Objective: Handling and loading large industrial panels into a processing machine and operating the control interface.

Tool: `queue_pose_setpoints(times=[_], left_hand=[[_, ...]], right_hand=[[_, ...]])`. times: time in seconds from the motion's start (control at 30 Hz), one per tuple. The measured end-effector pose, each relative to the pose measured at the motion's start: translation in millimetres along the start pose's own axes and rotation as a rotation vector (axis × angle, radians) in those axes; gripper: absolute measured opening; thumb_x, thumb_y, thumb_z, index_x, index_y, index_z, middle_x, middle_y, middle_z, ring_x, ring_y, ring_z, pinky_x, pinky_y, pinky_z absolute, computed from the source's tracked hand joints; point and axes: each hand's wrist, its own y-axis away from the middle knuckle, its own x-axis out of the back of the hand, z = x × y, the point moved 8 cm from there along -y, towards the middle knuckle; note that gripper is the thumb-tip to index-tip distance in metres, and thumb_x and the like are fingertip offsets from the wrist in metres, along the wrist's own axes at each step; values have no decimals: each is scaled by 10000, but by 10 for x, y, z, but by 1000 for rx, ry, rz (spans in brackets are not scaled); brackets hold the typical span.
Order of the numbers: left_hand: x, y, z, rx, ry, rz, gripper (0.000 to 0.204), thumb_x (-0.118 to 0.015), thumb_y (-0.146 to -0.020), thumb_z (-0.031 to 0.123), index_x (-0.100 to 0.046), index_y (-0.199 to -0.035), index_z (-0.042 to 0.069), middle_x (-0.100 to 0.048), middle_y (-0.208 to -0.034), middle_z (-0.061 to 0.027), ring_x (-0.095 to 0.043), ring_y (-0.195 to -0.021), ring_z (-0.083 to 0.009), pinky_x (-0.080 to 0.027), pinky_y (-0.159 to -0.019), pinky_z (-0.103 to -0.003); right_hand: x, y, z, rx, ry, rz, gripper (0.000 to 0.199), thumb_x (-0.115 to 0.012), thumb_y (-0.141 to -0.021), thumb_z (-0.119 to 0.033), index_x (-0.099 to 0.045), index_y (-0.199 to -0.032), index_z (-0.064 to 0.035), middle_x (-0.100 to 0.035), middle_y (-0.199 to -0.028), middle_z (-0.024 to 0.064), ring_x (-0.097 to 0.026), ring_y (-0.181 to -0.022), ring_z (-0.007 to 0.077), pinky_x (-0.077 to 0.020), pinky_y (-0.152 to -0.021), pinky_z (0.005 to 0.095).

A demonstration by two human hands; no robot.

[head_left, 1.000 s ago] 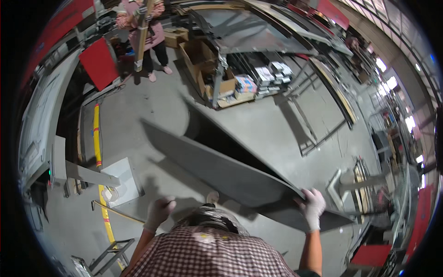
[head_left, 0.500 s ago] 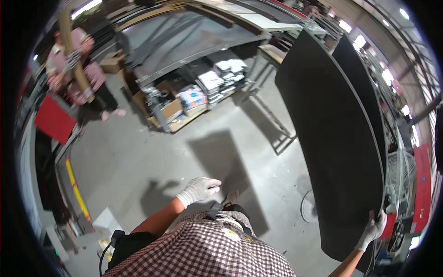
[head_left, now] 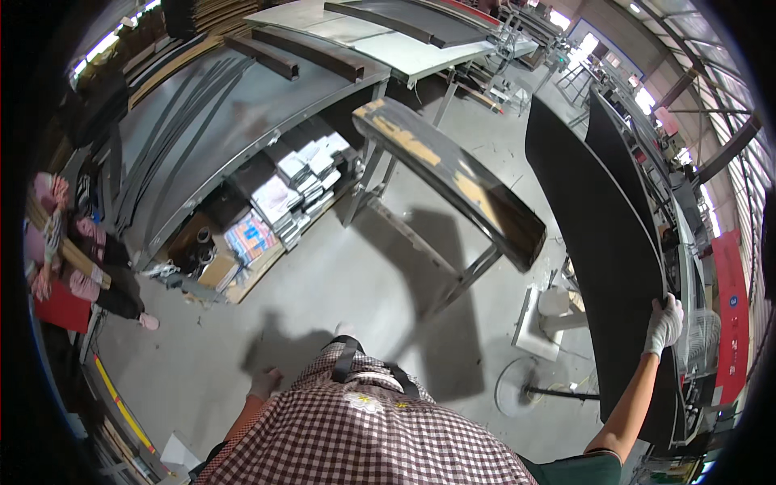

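A large, thin black panel stands upright at my right, its long edge toward me. My right hand, in a pale glove, is closed on that edge, fingers wrapped round it. Behind it rises a second dark panel. My left hand, also gloved, hangs low beside my checked apron with nothing visible in it. It is somewhat blurred, its fingers loosely apart.
Ahead stands a narrow trestle with a worn, patchy top. A metal-topped table is at the left, paper stacks beneath. A co-worker holds long brown strips at far left. A round stand base sits near the panel.
My view has swung right, bringing the trestle into full sight. My right hand still grips the panel, now farther up in the picture. My left hand has dropped back toward my side.
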Motion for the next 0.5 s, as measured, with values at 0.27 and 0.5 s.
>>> queue_pose_setpoints(times=[0.27,0.5], left_hand=[[-491,-1781,595,228,388,136,226,-591,-871,102,-612,-1035,-53,-625,-778,-111,-525,-561,-170,-452,-491,-322],[-1112,-2324,3281,-193,425,-57,340,-650,-869,193,-628,-1159,18,-674,-893,-75,-609,-692,-119,-503,-590,-250]], right_hand=[[-1543,-1504,-1321,80,24,-142,280,-704,-714,-226,-649,-964,-111,-630,-940,113,-621,-899,326,-514,-766,445],[-2965,-2512,-3515,207,-49,-378,252,-720,-631,-262,-690,-843,-129,-676,-918,124,-645,-908,315,-525,-785,411]])
